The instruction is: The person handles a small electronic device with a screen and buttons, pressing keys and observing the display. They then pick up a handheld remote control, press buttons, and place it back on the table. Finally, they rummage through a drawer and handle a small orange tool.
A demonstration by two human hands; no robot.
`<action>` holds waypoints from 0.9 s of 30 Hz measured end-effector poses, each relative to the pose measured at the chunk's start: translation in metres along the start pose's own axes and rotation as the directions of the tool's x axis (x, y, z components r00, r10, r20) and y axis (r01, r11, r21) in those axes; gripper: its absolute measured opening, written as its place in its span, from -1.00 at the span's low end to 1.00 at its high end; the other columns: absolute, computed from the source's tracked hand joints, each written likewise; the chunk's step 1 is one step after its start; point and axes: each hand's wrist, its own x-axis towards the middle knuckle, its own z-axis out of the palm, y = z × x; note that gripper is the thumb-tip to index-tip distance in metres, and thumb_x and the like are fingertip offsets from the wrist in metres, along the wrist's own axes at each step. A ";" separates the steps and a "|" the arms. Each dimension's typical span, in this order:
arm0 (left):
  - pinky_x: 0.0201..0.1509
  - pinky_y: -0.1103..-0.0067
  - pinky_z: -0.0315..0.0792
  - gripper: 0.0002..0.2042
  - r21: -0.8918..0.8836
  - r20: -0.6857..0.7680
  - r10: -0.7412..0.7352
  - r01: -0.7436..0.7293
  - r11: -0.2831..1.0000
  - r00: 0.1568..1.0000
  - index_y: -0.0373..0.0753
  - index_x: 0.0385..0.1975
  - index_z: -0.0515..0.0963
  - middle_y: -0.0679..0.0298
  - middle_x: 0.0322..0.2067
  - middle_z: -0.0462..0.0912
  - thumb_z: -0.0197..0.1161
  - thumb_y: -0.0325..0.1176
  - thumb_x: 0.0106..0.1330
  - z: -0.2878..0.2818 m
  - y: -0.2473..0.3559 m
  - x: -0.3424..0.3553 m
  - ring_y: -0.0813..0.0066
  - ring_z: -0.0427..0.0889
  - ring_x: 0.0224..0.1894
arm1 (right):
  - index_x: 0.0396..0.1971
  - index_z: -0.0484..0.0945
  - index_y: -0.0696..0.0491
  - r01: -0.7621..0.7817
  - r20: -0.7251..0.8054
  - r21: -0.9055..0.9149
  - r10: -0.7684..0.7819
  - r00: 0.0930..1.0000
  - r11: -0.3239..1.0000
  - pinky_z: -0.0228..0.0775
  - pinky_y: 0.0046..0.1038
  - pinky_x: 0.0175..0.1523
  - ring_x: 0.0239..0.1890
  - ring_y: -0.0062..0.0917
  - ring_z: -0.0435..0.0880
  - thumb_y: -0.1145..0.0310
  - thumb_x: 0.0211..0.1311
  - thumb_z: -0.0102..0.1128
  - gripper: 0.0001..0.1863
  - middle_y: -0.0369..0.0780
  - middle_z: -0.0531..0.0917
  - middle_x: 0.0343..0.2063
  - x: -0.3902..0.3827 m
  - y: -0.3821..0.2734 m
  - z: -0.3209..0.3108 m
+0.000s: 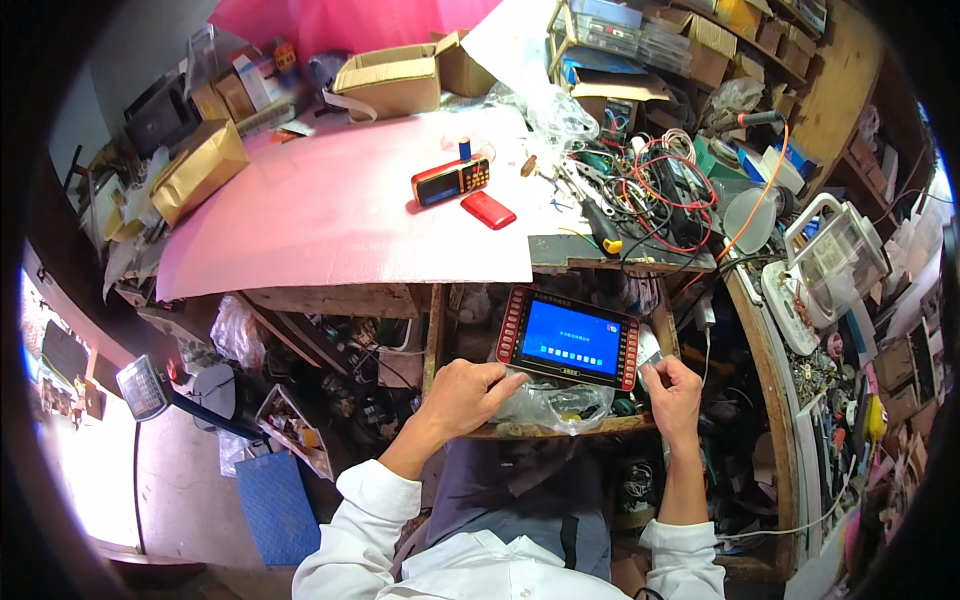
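Observation:
A red-framed portable screen device (pixel 565 338) with a lit blue display rests in an open drawer (pixel 620 427) over a crumpled plastic bag (pixel 550 405). My left hand (pixel 470 392) is curled just below its lower left corner, at the bag; what its fingers hold, if anything, is hidden. My right hand (pixel 670 395) is pinched beside the device's lower right corner, near a small white piece (pixel 648 342); I cannot make out what it grips. On the pink mat (pixel 300 220) above lie a red radio (pixel 445 185) with a blue battery on it and a red rectangular piece (pixel 488 210).
Tangled cables and tools (pixel 650 200) crowd the bench's right side. Cardboard boxes (pixel 385 80) and a gold bag (pixel 200 170) line the back and left. Below left are a blue pad (pixel 275 505) and a bin (pixel 292 430). A clear plastic case (pixel 835 260) stands at right.

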 end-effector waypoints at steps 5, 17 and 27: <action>-0.51 0.30 0.36 -0.61 -0.101 -0.070 -0.026 0.019 0.995 0.997 -0.34 -0.53 0.59 -0.03 -0.64 0.54 0.33 -0.14 0.45 -0.002 -0.002 0.001 0.05 0.54 -0.64 | -0.56 0.47 0.21 0.045 -0.023 0.010 -0.044 0.999 0.999 0.23 -0.46 -0.46 -0.60 -0.65 0.39 0.43 0.27 0.42 -0.69 -0.24 0.46 -0.68 -0.001 0.003 0.005; 0.13 0.31 0.46 -0.58 0.165 -0.704 0.116 0.003 0.986 0.700 -0.33 0.06 0.50 0.07 -0.06 0.63 0.45 -0.26 0.30 -0.120 -0.017 0.108 0.20 0.57 0.02 | -0.55 0.50 0.22 0.074 -0.011 -0.028 -0.075 0.997 0.997 0.29 -0.40 -0.43 -0.59 -0.53 0.48 0.43 0.25 0.42 -0.71 -0.16 0.53 -0.64 0.000 -0.001 0.000; 0.07 0.42 0.62 -0.41 -0.231 -0.424 -0.166 0.071 0.970 0.890 -0.42 0.22 0.51 0.01 -0.08 0.75 0.53 -0.31 0.23 -0.148 -0.095 0.172 0.25 0.75 -0.06 | -0.55 0.48 0.23 0.106 -0.044 -0.046 -0.108 0.993 0.993 0.27 -0.39 -0.45 -0.61 -0.51 0.48 0.43 0.25 0.41 -0.70 -0.15 0.52 -0.65 0.001 -0.002 0.004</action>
